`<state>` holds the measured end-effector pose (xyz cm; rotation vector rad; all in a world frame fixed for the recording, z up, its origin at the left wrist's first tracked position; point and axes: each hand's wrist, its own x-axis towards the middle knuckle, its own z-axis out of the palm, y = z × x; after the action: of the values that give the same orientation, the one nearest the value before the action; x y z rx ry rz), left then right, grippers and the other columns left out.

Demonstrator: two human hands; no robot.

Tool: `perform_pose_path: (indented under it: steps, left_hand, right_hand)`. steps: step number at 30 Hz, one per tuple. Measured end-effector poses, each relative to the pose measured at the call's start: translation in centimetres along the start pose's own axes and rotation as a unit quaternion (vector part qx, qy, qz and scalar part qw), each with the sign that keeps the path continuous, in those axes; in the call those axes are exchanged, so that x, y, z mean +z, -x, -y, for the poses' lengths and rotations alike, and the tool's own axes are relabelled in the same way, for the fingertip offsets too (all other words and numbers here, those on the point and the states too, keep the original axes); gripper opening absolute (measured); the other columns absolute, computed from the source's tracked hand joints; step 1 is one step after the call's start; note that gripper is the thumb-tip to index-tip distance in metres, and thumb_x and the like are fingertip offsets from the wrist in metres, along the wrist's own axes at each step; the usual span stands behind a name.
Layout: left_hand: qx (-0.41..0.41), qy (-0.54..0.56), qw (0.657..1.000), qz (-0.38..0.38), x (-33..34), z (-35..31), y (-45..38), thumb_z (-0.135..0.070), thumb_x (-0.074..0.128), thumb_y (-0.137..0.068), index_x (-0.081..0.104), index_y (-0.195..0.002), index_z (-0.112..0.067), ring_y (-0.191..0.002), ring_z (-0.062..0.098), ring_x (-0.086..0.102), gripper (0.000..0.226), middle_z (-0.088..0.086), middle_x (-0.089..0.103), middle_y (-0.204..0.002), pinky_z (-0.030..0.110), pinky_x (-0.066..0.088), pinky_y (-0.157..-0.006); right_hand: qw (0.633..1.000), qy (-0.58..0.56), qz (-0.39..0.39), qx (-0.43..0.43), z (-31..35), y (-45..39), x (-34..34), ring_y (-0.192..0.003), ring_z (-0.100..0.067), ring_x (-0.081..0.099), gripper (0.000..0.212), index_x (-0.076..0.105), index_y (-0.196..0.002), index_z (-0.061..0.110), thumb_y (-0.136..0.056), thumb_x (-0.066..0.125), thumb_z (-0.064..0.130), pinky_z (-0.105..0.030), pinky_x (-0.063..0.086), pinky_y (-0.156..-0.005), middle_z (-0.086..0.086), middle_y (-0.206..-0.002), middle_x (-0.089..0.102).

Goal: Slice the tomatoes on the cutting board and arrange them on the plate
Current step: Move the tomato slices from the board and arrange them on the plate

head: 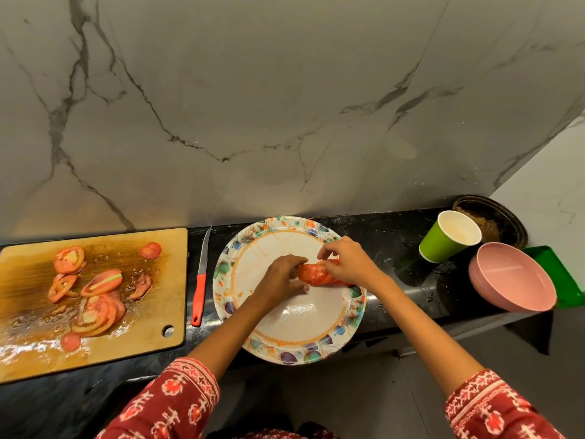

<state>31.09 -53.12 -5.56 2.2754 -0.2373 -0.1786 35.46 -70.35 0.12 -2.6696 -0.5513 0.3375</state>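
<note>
A round floral-rimmed plate (294,324) lies on the black counter. Over its far half both hands hold a row of tomato slices (316,274). My left hand (281,280) curls round the row's left end. My right hand (346,261) pinches its right end from above. To the left sits a wet wooden cutting board (152,324) with several loose tomato slices (98,283) on it. A red-handled knife (200,286) lies on the counter between board and plate, blade pointing to the wall.
A green paper cup (443,240) stands at the right, with stacked pink bowls (509,280) beside it, a green tray (566,280) under them and a dark round pan (500,217) behind. A marble wall rises behind the counter. The counter's front edge runs just under the plate.
</note>
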Motion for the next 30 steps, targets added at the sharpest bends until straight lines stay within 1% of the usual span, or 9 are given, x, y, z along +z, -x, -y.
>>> perform_pose_path:
  steps: [2, 4, 7, 11, 15, 21, 24, 27, 30]
  left_hand:
    - [-0.006, -0.007, 1.000, -0.001, 0.1, -0.2, -0.1, -0.022, 0.074, -0.076, 0.049, -0.130, -0.013, -0.110, 0.020, 0.053, 0.061, 0.009, 0.055, -0.126, 0.022, 0.043, -0.090]
    - [-0.005, -0.024, 1.000, -0.016, 0.3, -0.3, -0.3, -0.022, 0.072, -0.078, 0.050, -0.130, -0.013, -0.111, 0.019, 0.051, 0.056, 0.008, 0.056, -0.126, 0.022, 0.042, -0.091]
    - [-0.003, -0.033, 0.999, -0.035, 0.6, -0.3, -0.4, -0.023, 0.071, -0.080, 0.051, -0.128, -0.013, -0.111, 0.019, 0.051, 0.053, 0.007, 0.059, -0.124, 0.025, 0.041, -0.092]
    - [-0.007, -0.023, 0.999, -0.044, 0.7, -0.2, -0.4, -0.023, 0.072, -0.078, 0.052, -0.127, -0.013, -0.109, 0.018, 0.052, 0.054, 0.008, 0.059, -0.123, 0.024, 0.041, -0.091]
    - [-0.010, -0.020, 0.999, -0.046, 0.7, -0.1, -0.3, -0.024, 0.071, -0.079, 0.051, -0.128, -0.013, -0.109, 0.019, 0.052, 0.054, 0.008, 0.058, -0.123, 0.025, 0.042, -0.091]
    - [-0.014, -0.013, 0.999, -0.047, 1.0, -0.5, -0.4, -0.024, 0.068, -0.082, 0.049, -0.129, -0.012, -0.111, 0.019, 0.051, 0.053, 0.009, 0.056, -0.126, 0.020, 0.037, -0.090]
    - [-0.014, -0.006, 0.999, -0.046, 1.2, -0.8, -0.7, -0.024, 0.069, -0.081, 0.048, -0.130, -0.011, -0.111, 0.020, 0.051, 0.054, 0.010, 0.056, -0.127, 0.021, 0.040, -0.091]
    - [-0.012, -0.005, 0.999, -0.040, 1.4, -0.8, -0.7, -0.023, 0.070, -0.080, 0.048, -0.130, -0.011, -0.111, 0.020, 0.051, 0.056, 0.010, 0.055, -0.126, 0.024, 0.042, -0.091]
    - [-0.013, 0.001, 0.999, -0.052, 1.5, -0.8, -0.7, -0.024, 0.070, -0.080, 0.049, -0.129, -0.011, -0.110, 0.020, 0.052, 0.055, 0.011, 0.056, -0.125, 0.023, 0.042, -0.090]
  right_hand:
    - [0.999, 0.016, 0.036, -0.011, -0.3, 0.2, -0.2, -0.117, -0.015, 0.040, 0.038, 0.056, -0.120, 0.022, -0.082, 0.062, 0.019, -0.041, 0.031, -0.102, 0.003, -0.118, 0.060]
    - [0.996, 0.034, 0.076, -0.022, -0.4, 0.4, 0.1, -0.122, -0.015, 0.038, 0.057, 0.044, -0.130, 0.024, -0.079, 0.068, 0.032, -0.038, 0.025, -0.101, 0.003, -0.125, 0.056]
    - [0.996, 0.045, 0.069, -0.030, -0.3, 0.6, 1.4, -0.126, -0.016, 0.038, 0.070, 0.034, -0.135, 0.027, -0.077, 0.071, 0.037, -0.037, 0.021, -0.103, 0.004, -0.126, 0.056]
    - [0.998, 0.029, 0.051, -0.026, -0.3, 0.6, 1.9, -0.126, -0.017, 0.039, 0.072, 0.030, -0.137, 0.026, -0.078, 0.070, 0.034, -0.037, 0.020, -0.105, 0.004, -0.123, 0.057]
    - [0.998, 0.035, 0.037, -0.037, -0.7, 0.8, 1.5, -0.126, -0.016, 0.038, 0.072, 0.028, -0.138, 0.024, -0.080, 0.068, 0.040, -0.037, 0.018, -0.105, 0.005, -0.122, 0.058]
    - [0.996, 0.075, 0.042, -0.039, -1.4, 1.0, 0.9, -0.134, -0.016, 0.034, 0.075, 0.026, -0.139, 0.024, -0.080, 0.066, 0.044, -0.041, 0.013, -0.109, 0.006, -0.133, 0.053]
    - [0.996, 0.055, 0.062, -0.017, -1.6, 1.2, 0.5, -0.134, -0.018, 0.032, 0.083, 0.023, -0.142, 0.025, -0.076, 0.071, 0.039, -0.043, 0.014, -0.110, 0.002, -0.138, 0.048]
    - [0.999, 0.014, 0.051, -0.011, -2.1, 1.2, 0.6, -0.131, -0.018, 0.035, 0.081, 0.025, -0.140, 0.027, -0.075, 0.073, 0.035, -0.040, 0.017, -0.107, 0.004, -0.132, 0.051]
    - [0.999, 0.005, 0.037, -0.011, -2.4, 1.5, 1.0, -0.131, -0.017, 0.036, 0.083, 0.024, -0.140, 0.027, -0.075, 0.073, 0.041, -0.039, 0.019, -0.106, 0.007, -0.131, 0.053]
